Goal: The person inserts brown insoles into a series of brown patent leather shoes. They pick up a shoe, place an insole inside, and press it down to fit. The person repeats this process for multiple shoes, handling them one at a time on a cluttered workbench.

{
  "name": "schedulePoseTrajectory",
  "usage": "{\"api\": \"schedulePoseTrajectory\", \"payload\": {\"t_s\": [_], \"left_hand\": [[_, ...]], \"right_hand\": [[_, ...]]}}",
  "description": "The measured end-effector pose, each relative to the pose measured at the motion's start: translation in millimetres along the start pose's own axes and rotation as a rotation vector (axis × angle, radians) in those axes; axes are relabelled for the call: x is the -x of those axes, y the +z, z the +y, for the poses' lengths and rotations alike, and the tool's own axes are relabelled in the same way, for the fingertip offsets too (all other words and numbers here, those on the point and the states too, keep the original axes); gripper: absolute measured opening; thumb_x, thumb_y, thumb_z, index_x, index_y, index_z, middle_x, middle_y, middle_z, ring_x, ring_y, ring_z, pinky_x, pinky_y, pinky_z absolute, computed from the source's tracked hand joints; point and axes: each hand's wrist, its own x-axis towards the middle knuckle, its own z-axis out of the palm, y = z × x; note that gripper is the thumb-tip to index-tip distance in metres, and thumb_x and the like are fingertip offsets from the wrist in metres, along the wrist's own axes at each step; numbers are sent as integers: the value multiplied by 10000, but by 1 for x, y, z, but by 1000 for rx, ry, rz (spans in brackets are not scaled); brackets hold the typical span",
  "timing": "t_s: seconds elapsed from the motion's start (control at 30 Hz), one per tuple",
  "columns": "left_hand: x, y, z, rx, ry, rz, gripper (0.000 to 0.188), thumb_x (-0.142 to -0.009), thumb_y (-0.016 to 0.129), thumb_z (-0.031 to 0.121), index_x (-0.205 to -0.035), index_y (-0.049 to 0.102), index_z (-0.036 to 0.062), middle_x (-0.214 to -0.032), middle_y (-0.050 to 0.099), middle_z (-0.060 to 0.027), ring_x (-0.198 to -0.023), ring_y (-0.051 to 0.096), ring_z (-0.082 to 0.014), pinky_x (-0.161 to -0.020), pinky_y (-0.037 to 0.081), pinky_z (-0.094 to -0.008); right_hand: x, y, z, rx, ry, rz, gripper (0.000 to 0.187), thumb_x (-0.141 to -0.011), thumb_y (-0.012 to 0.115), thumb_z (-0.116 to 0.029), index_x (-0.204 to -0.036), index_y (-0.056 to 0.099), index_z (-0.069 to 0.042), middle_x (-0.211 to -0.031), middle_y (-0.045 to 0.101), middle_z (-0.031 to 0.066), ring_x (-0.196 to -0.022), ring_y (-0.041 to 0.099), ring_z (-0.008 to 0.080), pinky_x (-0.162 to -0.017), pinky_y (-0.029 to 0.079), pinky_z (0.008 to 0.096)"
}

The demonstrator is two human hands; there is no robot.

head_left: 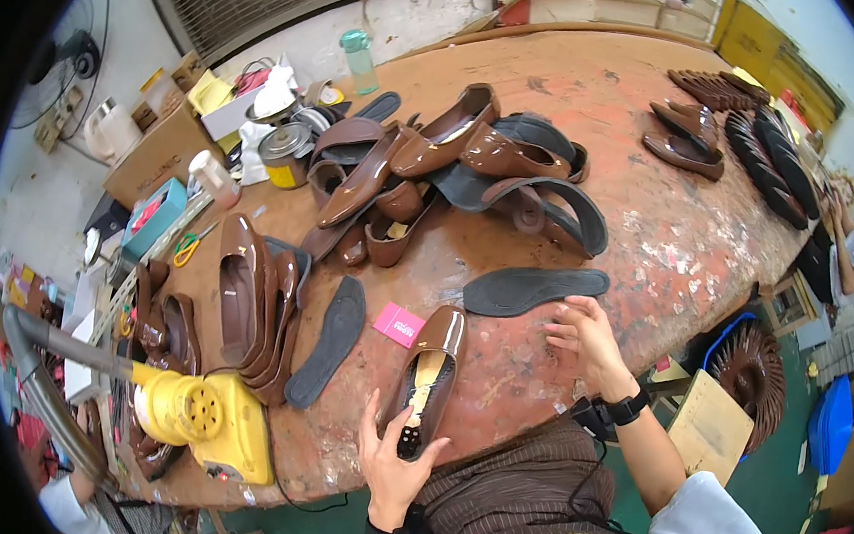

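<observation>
Scuffed worktop [509, 399] spreads ahead. Left hand [396, 473], thumb and fingers clasping the heel, seems to be steadying the brown shoe [430, 373] just ahead of it. Right hand [592, 342], loosely spread, empty, is near a dark sole [533, 290]; two-handed work would call for reaching left.

Pretty bright, even light, with shiny glare on the brown shoe [449, 364] at the left hand [395, 470]; fisheye edges around bend into black.
</observation>
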Motion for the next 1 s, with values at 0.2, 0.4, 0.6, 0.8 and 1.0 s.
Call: {"api": "schedulePoseTrajectory", "payload": {"t_s": [0.2, 0.4, 0.6, 0.8, 1.0], "left_hand": [[15, 9, -7, -98, -33, 38, 336, -672, 884, 146, -965, 747, 52, -1455, 450, -264, -1268, 520, -438, -1015, 466, -462], [17, -8, -22, 27, 8, 32, 173, -667, 863, 83, -796, 757, 38, -1358, 571, -221, -1203, 584, -389, -995, 484, -439], [30, -37, -48, 2, 63, -23, 307, -609, 867, 54, -903, 778, 68, -1391, 542, -226, -1250, 555, -387, -1050, 441, -457], [38, -22, -65, -10, 43, 58, 875, -662, 859, 82, -1439, 457, 35, -1506, 402, -227, -1334, 467, -404, -1107, 390, -483], [46, -12, -77, 67, 25, 85, 1324, -659, 910, 179, -1577, -32, 28, -1518, 342, -279, -1385, 406, -407, -1144, 344, -499]], "right_hand": [[-45, 16, 18, -257, -17, -90, 416, -963, 616, -135, -1340, 519, 9, -1264, 579, 124, -1131, 609, 261, -979, 502, 384], [-25, 7, 3, -184, -168, 32, 200, -941, 667, -118, -1110, 659, -11, -1053, 669, 56, -962, 636, 160, -863, 522, 311], [44, -17, -28, -194, -110, 23, 535, -854, 600, 29, -1364, 446, -18, -1065, 632, 94, -906, 639, 181, -770, 535, 300], [45, 0, -19, -424, -18, -386, 726, -816, 525, 3, -1507, 303, 31, -1420, 493, 188, -1122, 588, 240, -941, 496, 332], [43, 47, -39, -76, -214, -538, 663, -872, 493, -8, -1507, 307, 23, -1513, 413, 199, -1204, 539, 222, -974, 467, 311]]}}
